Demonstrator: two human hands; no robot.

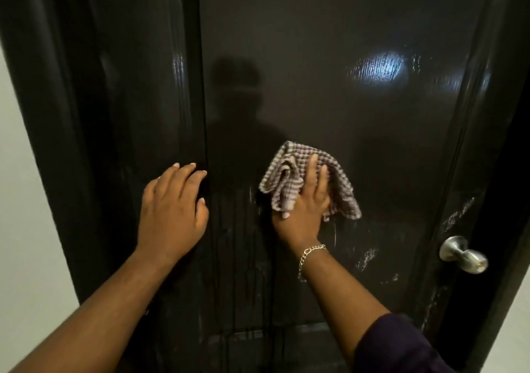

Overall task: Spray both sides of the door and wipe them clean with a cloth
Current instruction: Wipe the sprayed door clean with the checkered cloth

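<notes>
— So, where are we with the door (329,100)?

— We have the cloth (312,180) flat on its dark face, about mid-height, and our right hand (304,209) presses it there: fingers (312,172) straight and spread over the weave, thumb tucked round a bunched fold at the cloth's left edge.

— And our left hand (172,203)?

— It rests open on the panel just left of the cloth, at the vertical groove, fingers gently bent and holding nothing. We judge it is only bracing us.

— Which way do we go from here?

— Down and to the right, we think. Pale streaks and smears (367,258) lie below the cloth and toward the knob (464,253), and thin drip lines run down under our wrist. The door's long axis is vertical, so up-and-down strokes along it suit best. Our right hand is the nearer one to that patch.

— Anything above?

— A bright glare (378,68) sits high on the right; we cannot tell whether that part is wet or just glossy.

— The other side?

— Not in view, so we cannot judge it.
</notes>
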